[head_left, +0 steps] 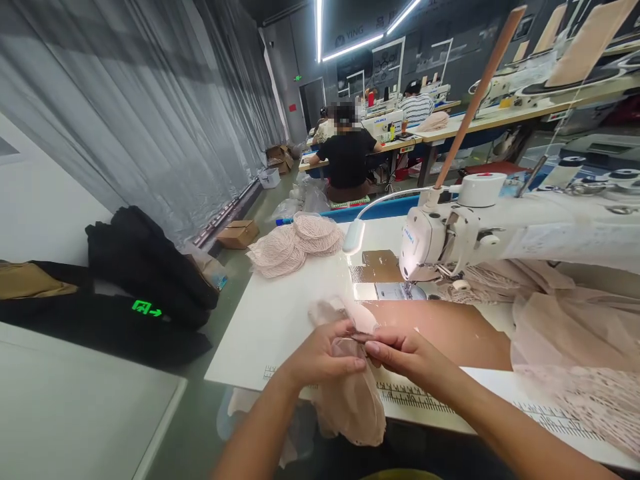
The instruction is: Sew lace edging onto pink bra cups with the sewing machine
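Observation:
A sheer beige fabric piece (353,407) hangs over the table's front edge, its upper part bunched between my hands. My left hand (323,350) is closed on the fabric, thumb pointing right. From the right, my right hand (407,350) pinches the same piece, fingertips almost meeting the left ones. A thin dark strip shows between the fingertips; its kind is unclear. Just beyond, the upper part of the fabric is smeared by motion. The white sewing machine (417,247) stands behind and to the right, with its needle area lit by a small lamp (354,237).
Stacked beige lace pieces (280,250) lie at the table's far left. A brown sheet (440,327) covers part of the white tabletop (270,320). More beige fabric (560,333) is heaped at right. A person in black (345,157) sits farther ahead.

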Motion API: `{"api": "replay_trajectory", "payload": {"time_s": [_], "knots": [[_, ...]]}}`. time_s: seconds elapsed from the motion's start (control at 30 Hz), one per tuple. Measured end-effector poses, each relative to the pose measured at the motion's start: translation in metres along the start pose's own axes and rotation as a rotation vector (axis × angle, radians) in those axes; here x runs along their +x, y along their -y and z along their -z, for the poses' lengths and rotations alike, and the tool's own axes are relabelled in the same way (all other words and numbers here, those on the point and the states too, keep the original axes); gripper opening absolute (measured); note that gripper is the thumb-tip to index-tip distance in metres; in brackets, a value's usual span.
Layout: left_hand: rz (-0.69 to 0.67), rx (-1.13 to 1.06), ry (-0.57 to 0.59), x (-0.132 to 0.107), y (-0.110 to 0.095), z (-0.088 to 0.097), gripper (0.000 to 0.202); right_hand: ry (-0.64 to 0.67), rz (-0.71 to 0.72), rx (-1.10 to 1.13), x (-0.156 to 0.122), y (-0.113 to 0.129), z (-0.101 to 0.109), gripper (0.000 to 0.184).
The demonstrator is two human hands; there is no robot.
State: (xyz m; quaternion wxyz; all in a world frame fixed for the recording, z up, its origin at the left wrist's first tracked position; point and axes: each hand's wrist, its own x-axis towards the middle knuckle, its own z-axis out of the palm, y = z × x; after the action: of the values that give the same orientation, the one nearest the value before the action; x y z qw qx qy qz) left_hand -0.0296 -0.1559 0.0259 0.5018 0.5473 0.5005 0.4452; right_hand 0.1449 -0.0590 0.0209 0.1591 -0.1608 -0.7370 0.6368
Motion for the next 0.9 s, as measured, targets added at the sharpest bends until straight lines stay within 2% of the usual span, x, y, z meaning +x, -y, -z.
{"api": "replay_trajectory", "payload": {"time_s": [0.1, 0.17, 0.3, 0.33, 0.37, 0.43, 0.5, 0.57, 0.6, 0.7, 0.73, 0.8, 0.9], "knots": [[0.048, 0.083, -0.083, -0.002, -0.001, 0.002, 0.067, -0.019, -0.043, -0.093, -0.010, -0.004, 0.011, 0.046], [0.078, 0.092, -0.103, -0.005, -0.003, 0.004, 0.065, -0.063, -0.056, -0.285, -0.025, -0.015, 0.030, 0.046], [0.106, 0.039, -0.123, -0.011, -0.002, 0.008, 0.052, -0.357, -0.028, -0.886, -0.061, -0.050, 0.083, 0.039], [0.102, 0.026, -0.125, -0.012, -0.001, 0.007, 0.049, -0.467, -0.017, -1.010, -0.068, -0.055, 0.092, 0.038], [0.094, 0.020, -0.125, -0.011, -0.001, 0.004, 0.046, -0.516, -0.016, -1.069, -0.074, -0.057, 0.096, 0.038], [0.058, 0.027, -0.106, -0.008, -0.002, -0.006, 0.042, -0.532, -0.037, -0.966, -0.079, -0.053, 0.091, 0.036], [-0.006, 0.071, -0.054, 0.000, -0.006, -0.020, 0.039, -0.390, -0.043, -0.641, -0.075, -0.039, 0.070, 0.041], [-0.105, 0.164, -0.022, 0.011, -0.012, -0.034, 0.036, -0.184, -0.012, -0.296, -0.064, -0.026, 0.042, 0.052], [-0.157, 0.228, -0.035, 0.018, -0.014, -0.039, 0.034, -0.096, -0.017, -0.162, -0.058, -0.021, 0.028, 0.053], [-0.297, 0.456, -0.135, 0.041, -0.015, -0.043, 0.030, 0.022, -0.059, 0.131, -0.045, -0.018, 0.001, 0.041], [-0.318, 0.543, -0.152, 0.049, -0.012, -0.041, 0.030, 0.041, -0.086, 0.197, -0.044, -0.020, -0.003, 0.040], [-0.302, 0.736, -0.113, 0.061, -0.006, -0.034, 0.031, 0.052, -0.140, 0.309, -0.047, -0.024, -0.004, 0.041], [-0.201, 0.978, -0.011, 0.067, 0.004, -0.027, 0.019, 0.006, -0.198, 0.400, -0.064, -0.026, 0.012, 0.045]]}}
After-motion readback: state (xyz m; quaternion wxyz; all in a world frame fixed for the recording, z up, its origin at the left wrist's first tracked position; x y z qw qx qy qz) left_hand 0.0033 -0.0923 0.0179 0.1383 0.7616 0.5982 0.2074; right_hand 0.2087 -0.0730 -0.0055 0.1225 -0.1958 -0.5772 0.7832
